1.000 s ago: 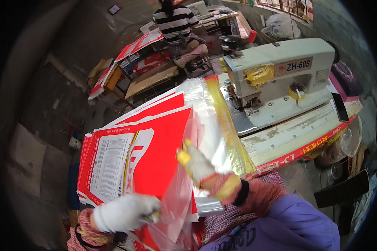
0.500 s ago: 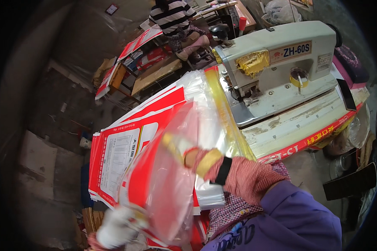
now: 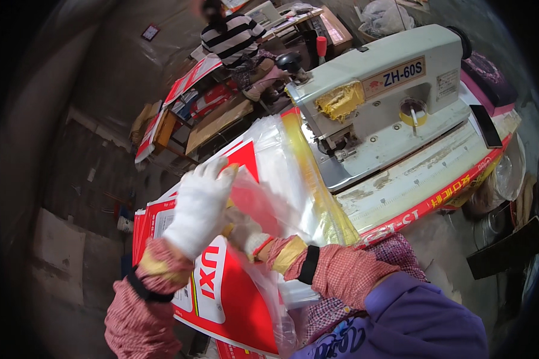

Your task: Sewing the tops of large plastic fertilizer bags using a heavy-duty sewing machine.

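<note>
My left hand (image 3: 200, 203) wears a white glove. It lies flat with the fingers spread out on the clear plastic bag (image 3: 281, 197), right on top of it. It is pressing, not pinching.

My right hand (image 3: 245, 230) is tucked inside the clear plastic bag, so I see it only through the plastic. I cannot tell if its fingers are together or apart. It also has a white glove, and a yellow and red checked sleeve behind it.

The clear plastic bag sits over the top end of a red and white sack (image 3: 221, 293). The sack lies on a pile of more sacks like it, in front of me, just beside the sewing table (image 3: 413, 185).

On the sewing table stands a big pale sewing machine (image 3: 389, 90), with a bit of yellow tape on it. The bag's yellow edge (image 3: 311, 179) touches the table.

Far behind, a person in a striped top (image 3: 233, 42) sits at another desk.
</note>
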A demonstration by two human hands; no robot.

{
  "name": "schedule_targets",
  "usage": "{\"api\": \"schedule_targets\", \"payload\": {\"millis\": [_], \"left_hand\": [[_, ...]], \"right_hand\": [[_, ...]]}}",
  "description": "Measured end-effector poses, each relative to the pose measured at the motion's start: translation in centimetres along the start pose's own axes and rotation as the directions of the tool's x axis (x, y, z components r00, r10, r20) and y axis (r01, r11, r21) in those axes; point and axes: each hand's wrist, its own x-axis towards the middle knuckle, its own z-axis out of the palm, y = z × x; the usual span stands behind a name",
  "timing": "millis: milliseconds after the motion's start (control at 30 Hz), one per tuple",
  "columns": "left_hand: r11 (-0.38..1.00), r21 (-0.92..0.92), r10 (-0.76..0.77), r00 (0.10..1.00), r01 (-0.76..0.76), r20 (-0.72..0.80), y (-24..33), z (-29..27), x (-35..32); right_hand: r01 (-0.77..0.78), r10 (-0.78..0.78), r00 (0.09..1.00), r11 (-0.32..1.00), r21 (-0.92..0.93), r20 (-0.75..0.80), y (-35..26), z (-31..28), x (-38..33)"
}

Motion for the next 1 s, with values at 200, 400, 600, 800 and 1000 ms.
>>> {"api": "schedule_targets", "payload": {"millis": [200,400,600,800,1000], "left_hand": [[0.99,0.018,0.06,0.534,-0.141,0.843,0.7,10.1,2.1],[0.908,0.393,-0.231,0.957,0.147,0.176,-2.5,10.9,3.8],[0.842,0.526,-0.034,0.985,0.119,-0.168,-5.7,14.3,5.3],[0.839,0.491,-0.261,0.965,0.234,-0.014,-7.6,14.6,7.4],[0.77,0.595,-0.26,0.965,0.232,-0.04,-11.2,1.1,12.2]], "right_hand": [[-0.113,0.082,0.917,0.992,0.057,0.391,-2.1,-0.9,-1.1],[-0.057,0.063,0.857,0.998,-0.028,0.512,-1.8,-2.1,-2.4],[0.152,-0.039,0.82,0.977,-0.15,0.571,-1.3,-0.5,-2.1],[0.735,-0.625,0.668,0.639,-0.227,0.404,1.0,5.0,-5.4],[0.367,-0.588,0.687,0.787,0.495,0.426,-3.2,6.4,-13.5]]}}
